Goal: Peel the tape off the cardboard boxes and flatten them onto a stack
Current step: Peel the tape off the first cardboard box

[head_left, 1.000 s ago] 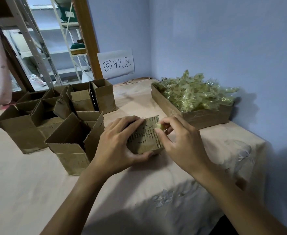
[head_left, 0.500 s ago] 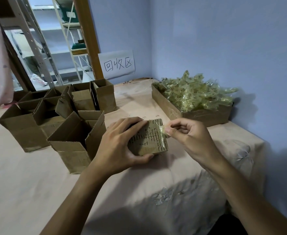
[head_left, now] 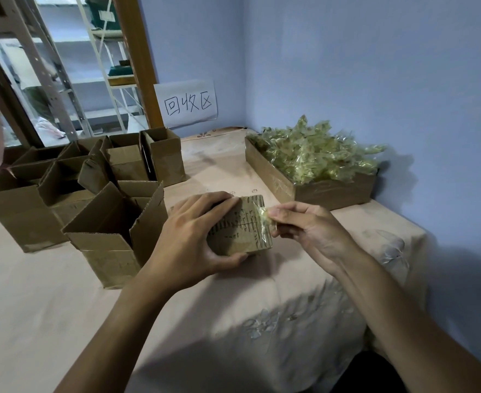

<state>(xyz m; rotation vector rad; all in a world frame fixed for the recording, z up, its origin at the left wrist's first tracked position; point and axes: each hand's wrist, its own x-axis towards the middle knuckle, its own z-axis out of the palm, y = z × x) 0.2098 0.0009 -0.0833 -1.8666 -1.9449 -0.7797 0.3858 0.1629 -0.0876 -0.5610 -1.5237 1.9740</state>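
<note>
A small closed cardboard box (head_left: 243,226) with dark print rests on the cloth-covered table, just right of centre. My left hand (head_left: 193,236) grips it from the left, fingers over its top and thumb under its near edge. My right hand (head_left: 304,225) pinches a strip of clear yellowish tape (head_left: 264,222) at the box's right edge. The tape is partly lifted and still stuck to the box's right side.
Several open empty cardboard boxes (head_left: 114,225) stand to the left, the nearest touching my left wrist area. A low cardboard tray (head_left: 327,191) heaped with crumpled tape sits at the back right by the blue wall. A paper sign (head_left: 186,104) leans on the wall behind.
My right hand has drawn away from the box's top to the right, lifting the tape's end off the cardboard. My left hand keeps its hold on the box.
</note>
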